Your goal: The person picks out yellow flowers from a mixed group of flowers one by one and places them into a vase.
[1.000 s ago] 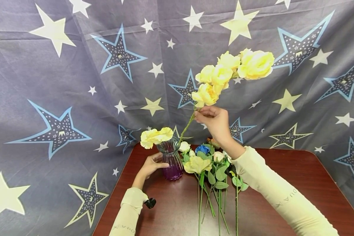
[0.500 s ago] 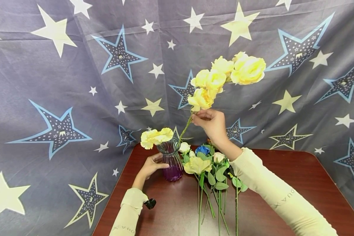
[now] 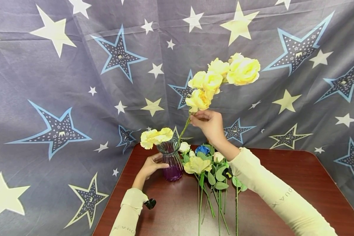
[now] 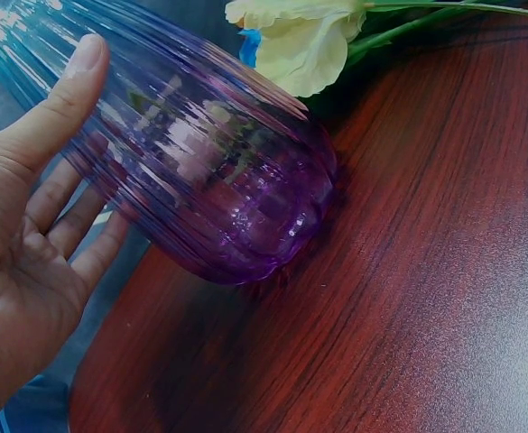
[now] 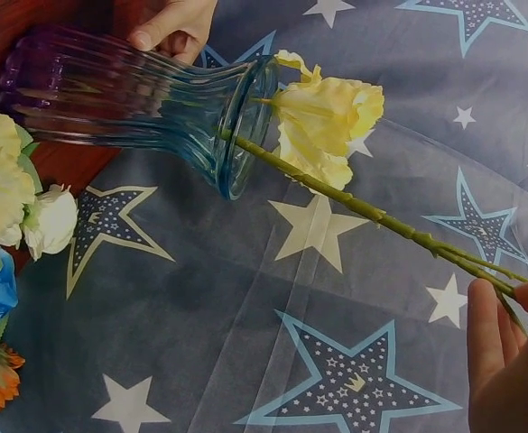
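Note:
A ribbed glass vase point(image 3: 173, 164), purple at the base and bluish above, stands upright on the table. My left hand point(image 3: 152, 166) holds its side, thumb in front and fingers behind in the left wrist view. With thumb and fingertips my right hand point(image 3: 208, 126) pinches the green stem point(image 5: 363, 209) of a tall yellow artificial flower spray point(image 3: 212, 82), just below its lowest bloom. That stem slants through the vase's mouth, its lower end inside the glass. Another yellow flower point(image 3: 156, 137) is in the vase and leans over the left of the rim.
Several artificial flowers lie right of the vase, among them a pale yellow bloom point(image 3: 198, 165), a blue rose point(image 3: 202, 149) and a white rose point(image 5: 50, 221). Their stems point toward the front of the brown table point(image 3: 283, 183). A star-patterned cloth point(image 3: 85, 82) hangs behind.
My right hand has moved left and slightly down with the yellow spray, whose stem stands steeper in the vase. The left hand and vase have stayed in place.

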Motion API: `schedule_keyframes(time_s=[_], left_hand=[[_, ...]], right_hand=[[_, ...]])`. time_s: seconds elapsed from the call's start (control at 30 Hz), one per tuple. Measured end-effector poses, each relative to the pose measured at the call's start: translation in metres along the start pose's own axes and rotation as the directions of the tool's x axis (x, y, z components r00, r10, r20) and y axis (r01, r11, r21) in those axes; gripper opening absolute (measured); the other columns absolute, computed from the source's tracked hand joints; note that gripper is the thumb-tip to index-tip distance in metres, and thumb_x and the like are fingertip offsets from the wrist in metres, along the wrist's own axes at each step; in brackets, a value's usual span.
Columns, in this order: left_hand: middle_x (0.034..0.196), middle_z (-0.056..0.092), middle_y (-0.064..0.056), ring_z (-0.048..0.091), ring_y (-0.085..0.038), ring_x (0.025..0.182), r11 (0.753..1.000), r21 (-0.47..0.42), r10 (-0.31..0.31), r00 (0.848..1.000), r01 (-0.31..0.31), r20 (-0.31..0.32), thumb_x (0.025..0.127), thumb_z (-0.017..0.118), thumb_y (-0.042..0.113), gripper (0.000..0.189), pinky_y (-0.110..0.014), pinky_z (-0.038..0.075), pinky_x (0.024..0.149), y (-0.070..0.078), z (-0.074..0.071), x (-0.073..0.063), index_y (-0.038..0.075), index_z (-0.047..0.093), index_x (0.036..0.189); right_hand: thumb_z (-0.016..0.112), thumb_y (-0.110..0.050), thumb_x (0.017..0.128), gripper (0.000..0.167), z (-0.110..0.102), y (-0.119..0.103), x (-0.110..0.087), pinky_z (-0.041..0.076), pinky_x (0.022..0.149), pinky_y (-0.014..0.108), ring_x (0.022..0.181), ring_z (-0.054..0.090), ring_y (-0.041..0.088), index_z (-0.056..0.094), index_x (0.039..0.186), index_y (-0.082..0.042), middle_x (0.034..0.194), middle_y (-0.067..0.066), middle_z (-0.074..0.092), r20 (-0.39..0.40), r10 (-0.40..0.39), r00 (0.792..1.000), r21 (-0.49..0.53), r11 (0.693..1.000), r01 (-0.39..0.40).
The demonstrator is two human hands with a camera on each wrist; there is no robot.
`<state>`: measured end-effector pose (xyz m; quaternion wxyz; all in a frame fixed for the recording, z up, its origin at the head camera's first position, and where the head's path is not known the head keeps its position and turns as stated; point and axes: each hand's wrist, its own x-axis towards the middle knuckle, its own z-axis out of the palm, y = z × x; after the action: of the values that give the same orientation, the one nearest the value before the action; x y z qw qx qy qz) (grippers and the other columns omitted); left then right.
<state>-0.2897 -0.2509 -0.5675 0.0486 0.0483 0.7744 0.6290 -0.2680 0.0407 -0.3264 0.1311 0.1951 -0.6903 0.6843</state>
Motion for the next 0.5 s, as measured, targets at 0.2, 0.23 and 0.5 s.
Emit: schedule_keyframes(time_s=[0.2,0.23,0.5], left_hand=[[0.142,0.06,-0.024,0.057,-0.038,0.133,1.0,-0.007,-0.004,1.0,0.004,-0.005,0.08,0.086,0.006,0.071,-0.046,0.049,0.111,0.0,0.0,0.0,-0.003,0.055,0.143],[0.142,0.06,-0.024,0.057,-0.038,0.133,1.0,-0.008,-0.007,1.0,0.007,-0.008,0.079,0.086,0.006,0.071,-0.046,0.049,0.111,0.0,0.0,0.0,-0.002,0.055,0.143],[0.142,0.06,-0.025,0.057,-0.038,0.133,1.0,-0.007,-0.01,1.0,0.01,-0.023,0.079,0.087,0.006,0.072,-0.046,0.05,0.11,-0.001,0.001,0.0,-0.004,0.055,0.143]], right_hand=[[0.073,0.001,0.09,0.015,0.002,0.003,0.0,0.064,0.071,0.028,0.067,0.071,0.003,0.073,0.101,0.012,0.095,0.031,0.074,0.005,-0.003,1.0,-0.033,0.999,0.004],[0.073,0.0,0.09,0.016,0.003,0.004,0.0,0.064,0.071,0.027,0.068,0.071,0.003,0.073,0.101,0.012,0.095,0.031,0.074,0.007,-0.003,1.0,-0.038,0.999,0.003],[0.073,0.001,0.09,0.017,0.008,0.011,-0.002,0.063,0.071,0.024,0.068,0.072,0.005,0.072,0.102,0.013,0.096,0.032,0.074,0.014,0.013,1.0,-0.045,0.999,-0.012]])
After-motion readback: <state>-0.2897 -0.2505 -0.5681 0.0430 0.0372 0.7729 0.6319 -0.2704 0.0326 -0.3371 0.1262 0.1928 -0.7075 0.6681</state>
